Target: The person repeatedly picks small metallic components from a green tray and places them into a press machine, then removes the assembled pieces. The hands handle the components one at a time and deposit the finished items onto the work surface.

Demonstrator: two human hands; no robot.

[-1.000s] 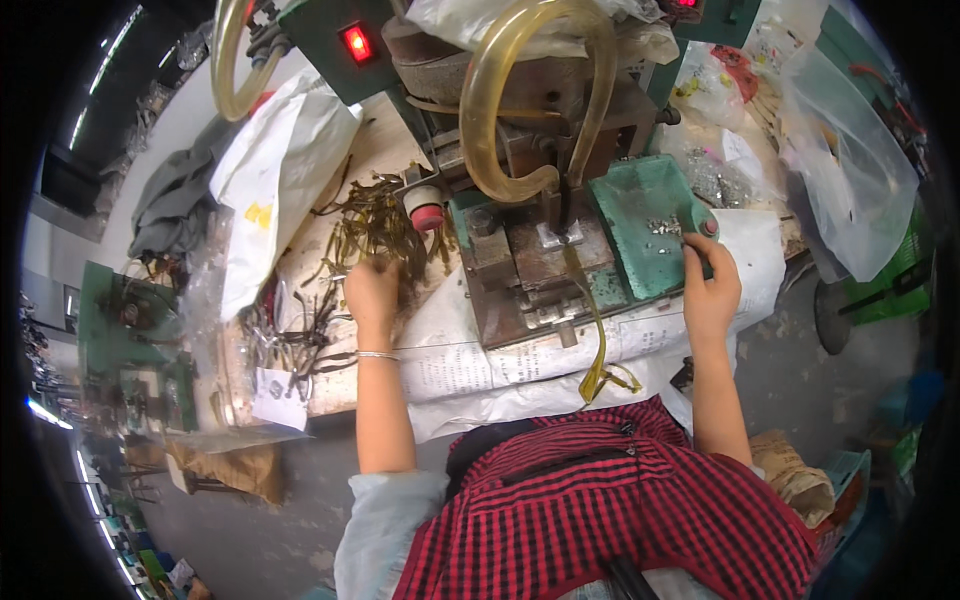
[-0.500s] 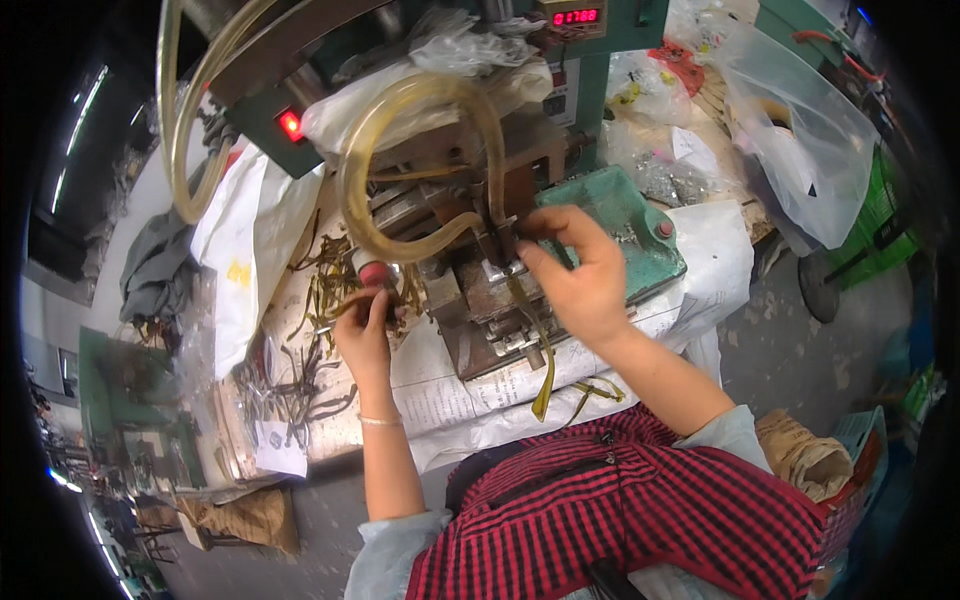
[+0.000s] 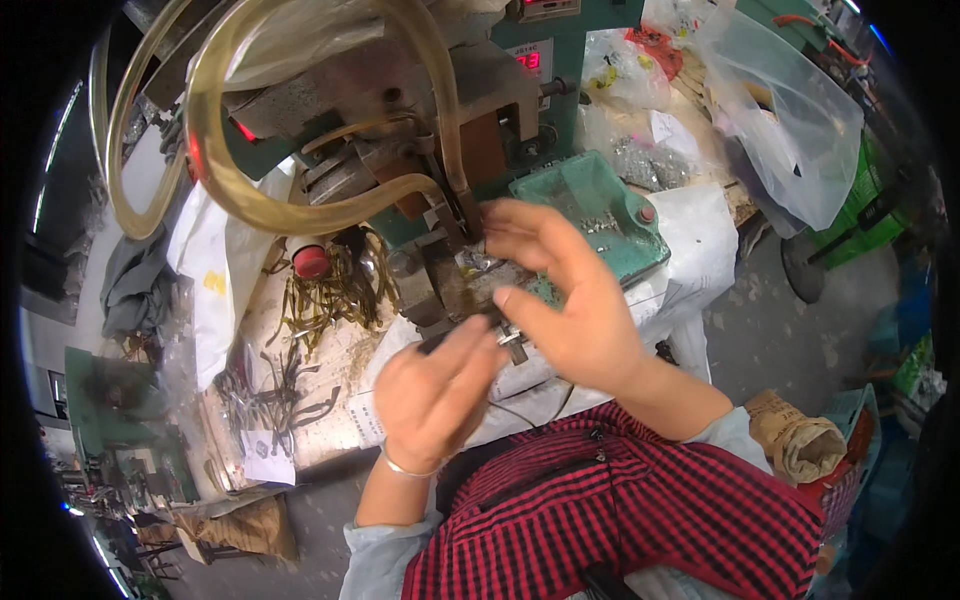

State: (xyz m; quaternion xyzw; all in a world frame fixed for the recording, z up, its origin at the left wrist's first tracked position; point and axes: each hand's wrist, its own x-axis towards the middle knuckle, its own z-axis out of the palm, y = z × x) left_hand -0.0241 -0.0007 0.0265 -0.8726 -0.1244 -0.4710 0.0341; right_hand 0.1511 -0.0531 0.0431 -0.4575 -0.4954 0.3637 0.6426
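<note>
Just in front of the green press machine point(image 3: 520, 110), both hands meet over its metal die block point(image 3: 445, 285); the left hand point(image 3: 435, 395) comes up from the near side, fingers loosely curled and pointing toward the block, and a dark slim wire piece point(image 3: 450, 338) seems pinched between thumb and forefinger, though blur makes that grip hard to confirm; the piece's long axis runs left to right, roughly level with the block's front edge; the right hand point(image 3: 570, 300) arches over from the right, fingers half spread, the index and thumb dipping toward a small metal part point(image 3: 513, 345) at the block's near edge; whether it actually grips that part I cannot tell. The left hand is the nearer one to the wire piece, the right the nearer to the die; the two fingertips sit just beside each other. Left of the block, a heap of olive-yellow cable pieces point(image 3: 335, 290) spreads over the bench beside a red cap point(image 3: 311, 262); right of the block a green parts tray point(image 3: 590, 215) holds small silvery bits; thick yellowish hoses point(image 3: 300, 215) loop over the machine above the hands.
</note>
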